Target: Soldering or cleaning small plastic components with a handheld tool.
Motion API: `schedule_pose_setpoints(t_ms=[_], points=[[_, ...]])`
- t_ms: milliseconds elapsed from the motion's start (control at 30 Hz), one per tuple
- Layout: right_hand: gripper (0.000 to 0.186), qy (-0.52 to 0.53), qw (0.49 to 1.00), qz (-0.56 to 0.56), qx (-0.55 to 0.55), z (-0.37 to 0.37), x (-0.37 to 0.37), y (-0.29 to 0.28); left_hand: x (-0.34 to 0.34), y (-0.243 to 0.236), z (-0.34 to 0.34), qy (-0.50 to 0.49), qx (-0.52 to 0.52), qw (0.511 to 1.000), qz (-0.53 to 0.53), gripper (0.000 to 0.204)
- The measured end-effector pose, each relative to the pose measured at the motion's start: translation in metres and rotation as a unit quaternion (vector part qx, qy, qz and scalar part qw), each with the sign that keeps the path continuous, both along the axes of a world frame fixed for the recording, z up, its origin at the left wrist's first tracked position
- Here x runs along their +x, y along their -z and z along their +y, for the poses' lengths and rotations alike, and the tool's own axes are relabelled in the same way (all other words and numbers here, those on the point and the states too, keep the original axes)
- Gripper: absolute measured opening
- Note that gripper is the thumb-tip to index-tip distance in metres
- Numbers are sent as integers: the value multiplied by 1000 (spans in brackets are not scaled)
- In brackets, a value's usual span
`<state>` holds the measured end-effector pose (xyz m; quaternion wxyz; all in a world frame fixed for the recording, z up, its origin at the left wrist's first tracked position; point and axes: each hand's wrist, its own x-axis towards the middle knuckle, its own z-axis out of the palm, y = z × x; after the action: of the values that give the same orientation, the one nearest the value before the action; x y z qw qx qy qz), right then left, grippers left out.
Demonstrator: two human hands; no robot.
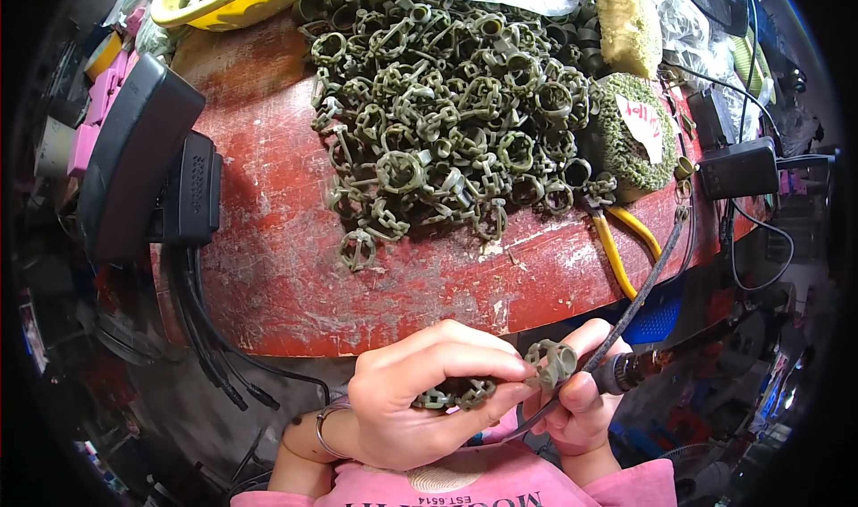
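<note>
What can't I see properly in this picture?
All in the head view:
Dull green chain links in the left hand: partly hidden by its fingers.
The black cylindrical tool: its near end is hidden by the right hand.
The heap of dull green ring-and-chain pieces: top pieces cover those underneath.
The yellow plastic basin: cut off by the top edge.

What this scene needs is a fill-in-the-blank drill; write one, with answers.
A bracelet circles the wrist of the ____ hand.
The table top is ____ in colour.
The curved tool handles are coloured ____.
The yellow spongy block is to the ____ of the heap of green parts.
Missing words: left; red; yellow; right.
</note>
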<state>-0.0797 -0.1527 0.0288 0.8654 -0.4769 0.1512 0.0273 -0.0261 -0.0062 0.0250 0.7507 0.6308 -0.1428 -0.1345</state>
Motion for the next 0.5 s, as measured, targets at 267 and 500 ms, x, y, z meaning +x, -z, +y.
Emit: schedule_pose_setpoints(t_ms=[267,500], points=[[22,-8,999,26,-33,-3,-2,0,-4,2,-2,11,-83,989,124,17],[20,-12,998,40,-44,-4,-2,-1,-2,-1,-4,30,-131,956,259,11]])
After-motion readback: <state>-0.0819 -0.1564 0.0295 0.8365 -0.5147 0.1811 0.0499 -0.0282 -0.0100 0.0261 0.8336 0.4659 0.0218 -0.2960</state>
